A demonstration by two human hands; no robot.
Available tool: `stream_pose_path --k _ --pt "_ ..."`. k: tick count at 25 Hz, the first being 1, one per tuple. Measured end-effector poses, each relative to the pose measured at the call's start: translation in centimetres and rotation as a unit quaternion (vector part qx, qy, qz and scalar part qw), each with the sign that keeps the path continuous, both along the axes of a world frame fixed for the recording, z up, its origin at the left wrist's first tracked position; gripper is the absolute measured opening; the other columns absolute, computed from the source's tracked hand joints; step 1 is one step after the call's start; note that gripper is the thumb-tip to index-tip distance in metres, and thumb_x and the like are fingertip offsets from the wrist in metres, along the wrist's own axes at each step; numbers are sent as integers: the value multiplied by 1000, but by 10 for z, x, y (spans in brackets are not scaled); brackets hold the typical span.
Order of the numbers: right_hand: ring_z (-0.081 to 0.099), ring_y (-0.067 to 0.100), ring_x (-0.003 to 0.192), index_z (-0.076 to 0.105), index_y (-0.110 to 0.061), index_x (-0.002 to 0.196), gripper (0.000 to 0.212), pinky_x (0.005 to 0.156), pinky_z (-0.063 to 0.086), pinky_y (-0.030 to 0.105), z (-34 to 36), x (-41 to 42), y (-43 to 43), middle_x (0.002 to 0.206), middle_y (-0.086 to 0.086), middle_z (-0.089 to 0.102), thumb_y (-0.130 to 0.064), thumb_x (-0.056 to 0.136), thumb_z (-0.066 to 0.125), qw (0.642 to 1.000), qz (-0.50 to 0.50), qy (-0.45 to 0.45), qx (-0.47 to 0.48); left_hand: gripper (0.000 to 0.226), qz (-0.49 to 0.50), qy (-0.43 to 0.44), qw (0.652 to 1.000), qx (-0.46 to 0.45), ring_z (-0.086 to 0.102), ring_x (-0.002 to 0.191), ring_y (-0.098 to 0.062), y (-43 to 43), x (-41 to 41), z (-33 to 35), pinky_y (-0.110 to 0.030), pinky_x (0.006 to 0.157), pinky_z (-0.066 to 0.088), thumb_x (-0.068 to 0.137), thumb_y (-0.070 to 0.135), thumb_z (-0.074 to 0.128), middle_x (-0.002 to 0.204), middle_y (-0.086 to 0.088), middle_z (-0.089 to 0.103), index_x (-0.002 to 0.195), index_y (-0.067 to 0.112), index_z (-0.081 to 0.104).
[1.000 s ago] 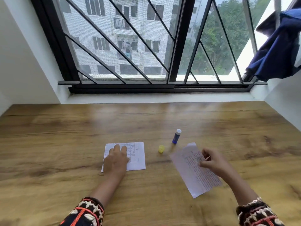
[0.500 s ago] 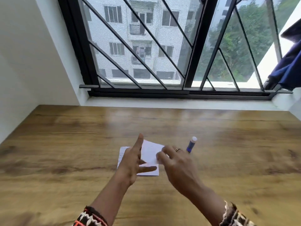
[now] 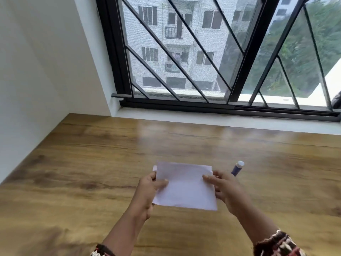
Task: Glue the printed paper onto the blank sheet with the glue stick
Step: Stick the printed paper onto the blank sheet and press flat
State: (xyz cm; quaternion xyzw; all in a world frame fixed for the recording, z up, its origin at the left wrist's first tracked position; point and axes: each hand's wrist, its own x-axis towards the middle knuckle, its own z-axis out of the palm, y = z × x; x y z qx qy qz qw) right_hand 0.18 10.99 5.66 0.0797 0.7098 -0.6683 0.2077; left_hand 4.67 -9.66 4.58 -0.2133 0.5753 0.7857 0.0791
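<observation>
Near middle of the table point(image 3: 92, 163): top sheet point(image 3: 184, 187) sits between both hands, white face toward me, no print readable on it. Left hand point(image 3: 147, 191) pinches its left edge, thumb on the upper face. Right hand point(image 3: 227, 191) grips the right edge, one finger laid on the upper face. Lower sheet point(image 3: 154, 168) shows only as a sliver at the far left corner, poking out from under the top one; the rest is covered. Can't tell if the two sheets are touching or if the top one is just above.

Glue stick point(image 3: 237, 169) stands just far-right of the right hand, blue body, white end up, nobody touching it. Can't tell whether that end is glue or a cap.

My read on progress: the stick is out of hand and both hands are on paper, so the gluing looks done and this is the lay-down-and-align step. I see no glue film, so that's a guess. The sheets' far edges run about parallel, with a slight offset at the left. Left to do: seat the top sheet, line up that corner, press and smooth flat, cap the stick if it's open.

Further out: patterned sleeves point(image 3: 276, 244) at the near edge of view, white wall point(image 3: 46, 61) on the left, barred window point(image 3: 184, 52) along the far side.
</observation>
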Motion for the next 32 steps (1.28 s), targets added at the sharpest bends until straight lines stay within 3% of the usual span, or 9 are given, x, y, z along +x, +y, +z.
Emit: stream_pose_path --k 3,5,7,10,14,21,25,29,32 --pt "61 20 70 64 2 96 17 59 48 27 -5 -1 -3 78 8 65 4 83 54 1000 -1 -5 26 17 27 -2 999 -23 67 68 -19 -3 -3 -10 -28 59 52 89 19 58 78 -6 72 81 6 66" --pt "58 23 73 65 2 93 16 59 45 28 -6 -1 -2 80 12 64 6 84 51 999 -15 -6 28 20 93 -4 975 -201 61 65 -19 -14 -15 -21 -32 55 52 87 24 62 75 -8 68 72 11 62" --pt "57 25 74 65 2 90 16 61 42 31 -7 -1 0 81 14 63 6 85 51 999 -22 -14 28 16 106 -25 908 -405 61 84 -28 -25 -29 -31 -42 71 55 81 25 68 91 -10 65 87 11 62" --pt "55 28 79 64 4 92 14 67 39 35 -12 0 1 85 18 61 4 86 51 999 -15 -23 37 52 -22 -79 813 -576 42 118 -32 -33 -51 -43 -41 93 43 75 36 71 124 -12 49 120 19 51" --pt "53 29 83 63 4 95 14 71 37 39 -16 0 4 87 18 59 2 85 53 999 -1 -25 31 60 -151 -81 737 -654 31 123 -32 -37 -77 -44 -49 97 34 73 37 71 133 -13 35 125 32 41" --pt "59 32 86 62 3 96 14 77 41 42 -23 0 9 91 21 64 3 86 53 999 -8 -38 -7 34 -209 -85 715 -662 32 120 -29 -37 -86 -41 -49 100 34 74 30 70 128 -10 36 102 22 51" --pt "62 33 86 61 3 99 16 77 47 43 -26 -1 9 95 24 66 4 85 53 999 2 -43 -33 24 -167 -35 741 -650 41 115 -28 -32 -77 -39 -42 93 38 77 21 66 119 -9 46 95 17 51" --pt "65 25 66 63 -4 91 16 54 53 30 -27 -1 11 80 14 69 7 84 53 996 -5 -40 -74 27 -42 31 869 -491 52 74 -27 -25 -64 -43 -31 63 40 76 -3 61 76 -5 50 93 10 46" --pt "59 13 54 60 -9 74 17 48 46 22 -24 -3 7 64 3 65 -3 87 53 995 -16 -8 -98 31 47 31 941 -333 53 75 -22 -24 -58 -44 -29 65 44 73 -8 68 81 -8 55 98 3 54"
